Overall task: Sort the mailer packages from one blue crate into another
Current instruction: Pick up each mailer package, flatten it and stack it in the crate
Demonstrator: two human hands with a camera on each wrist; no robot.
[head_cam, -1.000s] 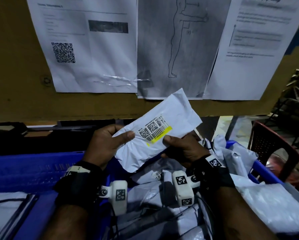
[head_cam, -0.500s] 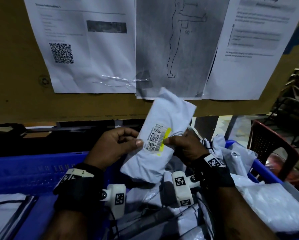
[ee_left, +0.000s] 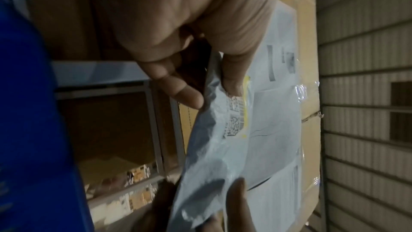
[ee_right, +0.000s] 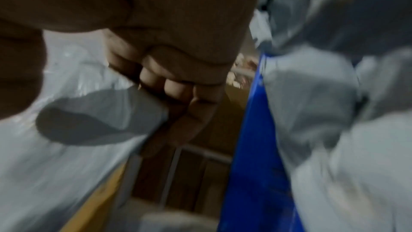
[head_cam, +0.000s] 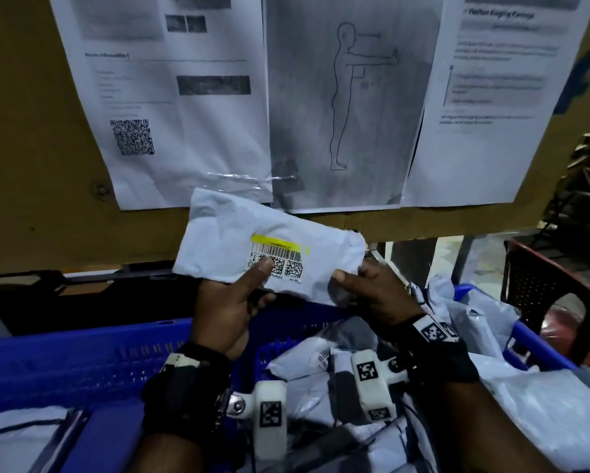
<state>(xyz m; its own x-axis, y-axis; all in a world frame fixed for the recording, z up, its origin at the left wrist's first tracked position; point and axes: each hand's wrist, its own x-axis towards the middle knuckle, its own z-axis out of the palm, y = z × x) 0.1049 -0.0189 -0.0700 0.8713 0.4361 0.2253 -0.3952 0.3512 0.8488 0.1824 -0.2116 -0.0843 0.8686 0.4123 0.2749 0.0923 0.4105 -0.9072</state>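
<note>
The mailer (head_cam: 269,247) hangs above the crate (head_cam: 81,356), pinched at its lower edge by my left hand (head_cam: 228,308), thumb on the barcode, and my right hand (head_cam: 372,288).

Three printed sheets (head_cam: 184,97) taped on a brown cardboard board (head_cam: 30,148), the middle one showing a standing figure outline (head_cam: 346,97). Dark red plastic chair (head_cam: 539,285) off right.
</note>
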